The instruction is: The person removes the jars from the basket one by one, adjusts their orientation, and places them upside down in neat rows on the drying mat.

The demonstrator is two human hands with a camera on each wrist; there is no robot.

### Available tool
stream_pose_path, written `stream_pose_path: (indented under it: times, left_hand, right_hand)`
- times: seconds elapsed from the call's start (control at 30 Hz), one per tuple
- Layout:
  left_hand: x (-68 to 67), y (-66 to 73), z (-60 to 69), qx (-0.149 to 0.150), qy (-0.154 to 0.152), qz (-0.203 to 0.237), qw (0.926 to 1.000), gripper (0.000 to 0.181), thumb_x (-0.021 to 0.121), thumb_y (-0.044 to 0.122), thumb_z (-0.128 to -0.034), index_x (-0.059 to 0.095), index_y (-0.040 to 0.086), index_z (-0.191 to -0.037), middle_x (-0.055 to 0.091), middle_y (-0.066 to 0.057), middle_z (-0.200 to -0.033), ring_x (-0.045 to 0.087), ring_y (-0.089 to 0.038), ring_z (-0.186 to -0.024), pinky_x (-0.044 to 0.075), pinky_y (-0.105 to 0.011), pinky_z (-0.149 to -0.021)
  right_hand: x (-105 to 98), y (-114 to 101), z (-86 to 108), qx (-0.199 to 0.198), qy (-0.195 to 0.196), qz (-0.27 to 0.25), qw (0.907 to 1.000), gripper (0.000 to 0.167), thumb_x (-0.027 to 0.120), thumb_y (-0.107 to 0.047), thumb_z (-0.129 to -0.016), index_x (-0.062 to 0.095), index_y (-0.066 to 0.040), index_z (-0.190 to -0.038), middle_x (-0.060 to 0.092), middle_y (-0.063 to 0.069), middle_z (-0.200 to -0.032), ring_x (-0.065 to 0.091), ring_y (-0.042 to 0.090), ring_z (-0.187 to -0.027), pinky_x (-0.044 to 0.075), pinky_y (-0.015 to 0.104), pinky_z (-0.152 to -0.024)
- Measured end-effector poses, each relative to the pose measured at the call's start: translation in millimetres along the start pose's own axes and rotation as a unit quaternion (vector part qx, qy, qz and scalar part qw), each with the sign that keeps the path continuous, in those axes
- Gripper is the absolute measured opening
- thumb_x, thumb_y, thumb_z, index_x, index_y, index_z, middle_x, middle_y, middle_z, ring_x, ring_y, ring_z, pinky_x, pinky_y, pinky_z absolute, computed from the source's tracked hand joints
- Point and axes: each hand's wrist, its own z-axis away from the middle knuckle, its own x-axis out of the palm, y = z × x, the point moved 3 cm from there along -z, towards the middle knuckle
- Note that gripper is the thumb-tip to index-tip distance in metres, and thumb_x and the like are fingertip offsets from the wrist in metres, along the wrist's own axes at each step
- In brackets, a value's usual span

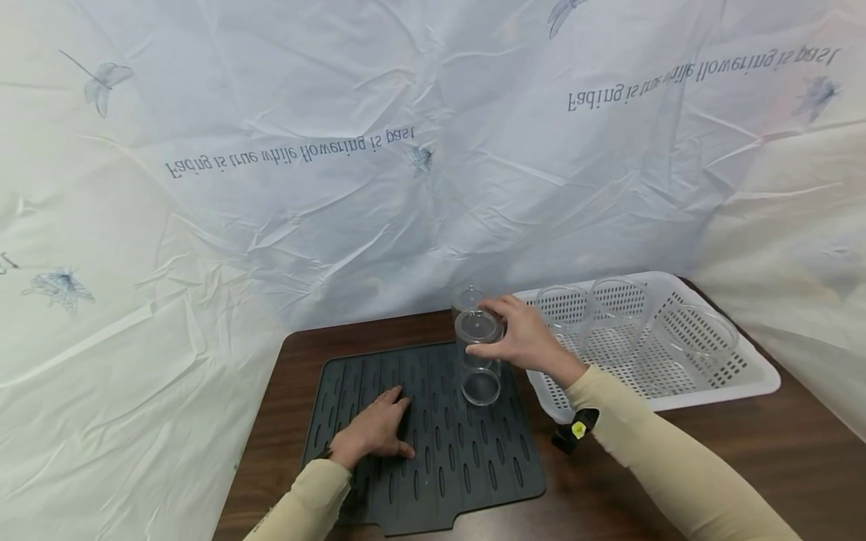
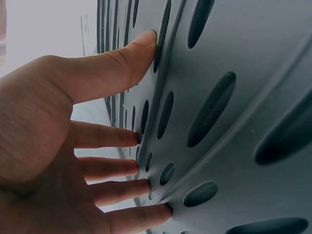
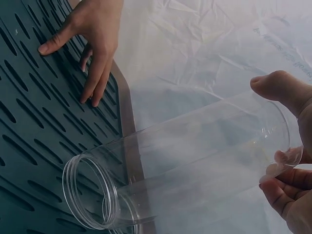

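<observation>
A clear cylindrical jar (image 1: 482, 370) (image 3: 195, 156) is pinched near its closed end between the thumb and fingers of the right hand (image 1: 528, 338) (image 3: 306, 119). Its threaded mouth points down over the dark ribbed mat (image 1: 440, 458) (image 2: 253, 58) (image 3: 29, 146); whether it touches the mat I cannot tell. Just behind it stands a second clear jar (image 1: 467, 294), partly hidden. The left hand (image 1: 374, 430) (image 2: 48, 122) (image 3: 100, 34) rests with spread fingers on the left part of the mat, fingertips on its surface, holding nothing.
On the right is a white perforated basket (image 1: 717, 396) with several clear containers (image 1: 700, 334) in it. The brown table (image 1: 257, 458) shows around the mat. A pale printed sheet (image 1: 338, 210) hangs behind. Below the right wrist is a black strapped device (image 1: 567, 437).
</observation>
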Motion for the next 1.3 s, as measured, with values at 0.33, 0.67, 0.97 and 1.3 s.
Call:
stream_pose_path:
  times: [0.33, 0.67, 0.97, 1.3]
  left_hand:
    - [1.7, -0.7, 0.2, -0.004, -0.003, 0.004, 1.0, 0.091, 0.086, 0.045, -0.0709, 0.048, 0.002, -0.142, 0.032, -0.022, -0.155, 0.035, -0.039, -0.141, 0.037, -0.052, -0.109]
    - [-1.1, 1.9, 1.0, -0.005, -0.005, 0.006, 1.0, 0.091, 0.085, 0.045, -0.0715, 0.048, 0.002, -0.142, 0.031, -0.022, -0.155, 0.035, -0.039, -0.141, 0.037, -0.053, -0.109]
    - [-1.3, 0.0, -1.0, -0.008, -0.006, 0.007, 0.9999, 0.091, 0.085, 0.044, -0.0724, 0.047, 0.002, -0.143, 0.03, -0.021, -0.156, 0.034, -0.039, -0.142, 0.036, -0.053, -0.111]
    - [1.2, 1.2, 0.0, -0.01, -0.004, 0.009, 0.9999, 0.091, 0.085, 0.045, -0.0716, 0.047, 0.003, -0.143, 0.031, -0.021, -0.156, 0.034, -0.04, -0.141, 0.037, -0.054, -0.109]
  right_hand:
    - [3.7, 1.2, 2.5, 0.005, -0.011, 0.016, 0.9998, 0.074, 0.084, -0.047, -0.071, 0.06, -0.009, -0.13, 0.059, 0.008, -0.108, 0.056, 0.02, -0.088, 0.051, 0.038, -0.073]
    - [3.1, 3.9, 5.2, -0.004, -0.011, 0.01, 0.9999, 0.076, 0.084, -0.048, -0.071, 0.058, -0.011, -0.132, 0.059, 0.006, -0.107, 0.055, 0.016, -0.086, 0.051, 0.035, -0.071]
    - [3.8, 4.3, 6.7, -0.004, -0.007, -0.009, 0.9999, 0.079, 0.086, -0.047, -0.07, 0.056, -0.012, -0.134, 0.06, 0.004, -0.102, 0.057, 0.015, -0.086, 0.052, 0.034, -0.071]
    - [4.9, 4.5, 9.0, 0.001, -0.028, -0.016, 0.9995, 0.09, 0.085, -0.052, -0.069, 0.047, -0.01, -0.139, 0.059, 0.005, -0.109, 0.057, 0.017, -0.092, 0.052, 0.037, -0.076]
